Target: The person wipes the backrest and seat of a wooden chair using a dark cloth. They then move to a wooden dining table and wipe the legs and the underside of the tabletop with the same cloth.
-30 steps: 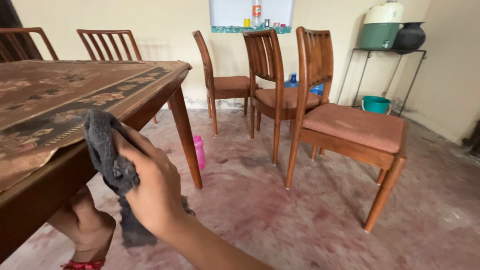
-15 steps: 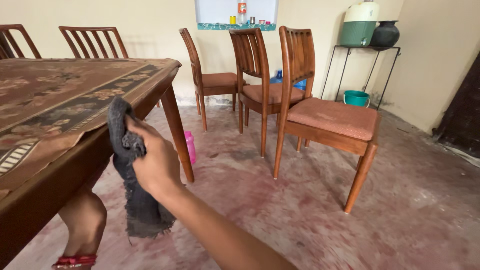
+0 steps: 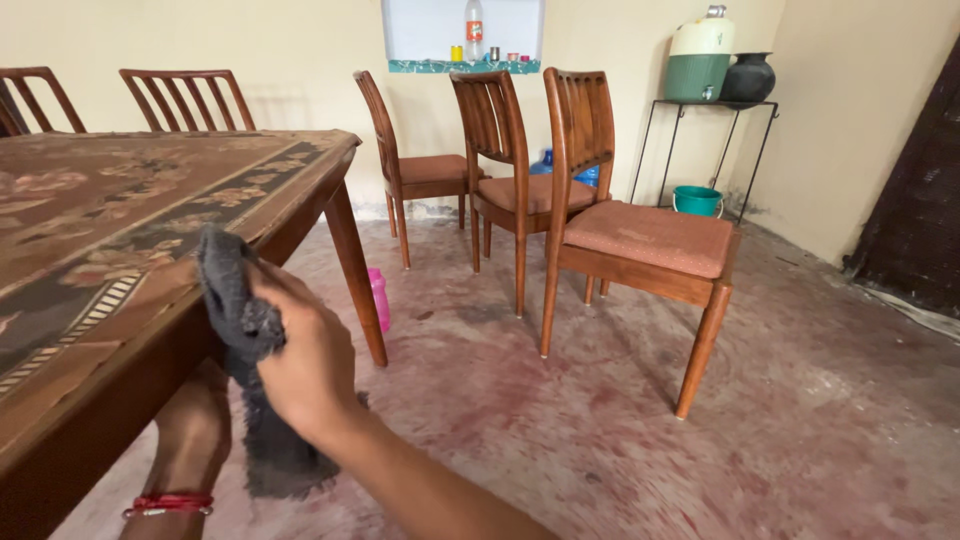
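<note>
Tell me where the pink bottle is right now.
In the head view, the pink bottle stands on the floor just behind the table leg, left of centre, between the table and the nearest chair.

A: Where's the camera sitting?
B: Just one view, head-worn, close over the table's near edge, looking forward and down across the floor toward the chairs and far wall.
A: How low?
B: Around tabletop height, probably crouched; the edges look wide-angle.

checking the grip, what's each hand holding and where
The right hand grips the dark grey cloth around its upper part. The left hand holds nothing visible.
</note>
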